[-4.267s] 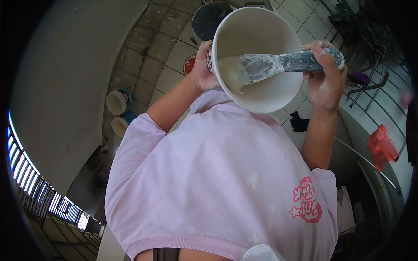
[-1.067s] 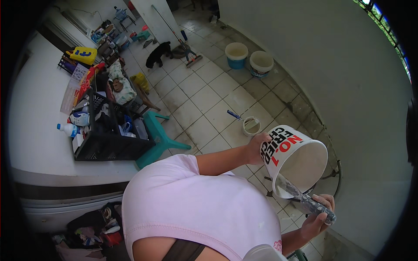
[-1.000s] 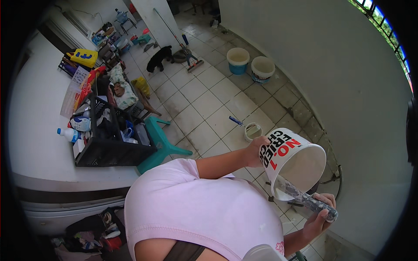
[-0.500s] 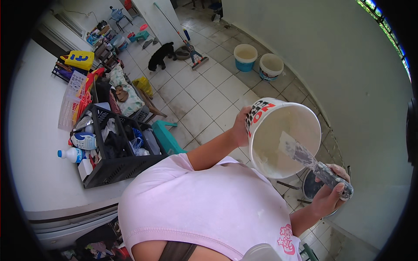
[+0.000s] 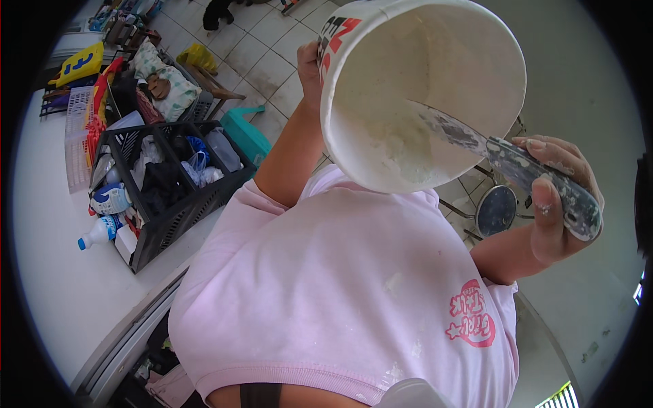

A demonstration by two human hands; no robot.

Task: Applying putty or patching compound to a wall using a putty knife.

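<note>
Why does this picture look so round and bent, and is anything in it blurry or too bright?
Head view: a fisheye lens leaves a black rim and bends the floor tiles near the edges. Even daylight, no harsh shadows; the white counter looks washed out. The white bucket and putty knife are fairly sharp; the black crate is sharp too.

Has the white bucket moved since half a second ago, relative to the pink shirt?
Yes. The white bucket has come closer to the pink shirt, its lower rim now overlapping the shoulder in this view.
</note>
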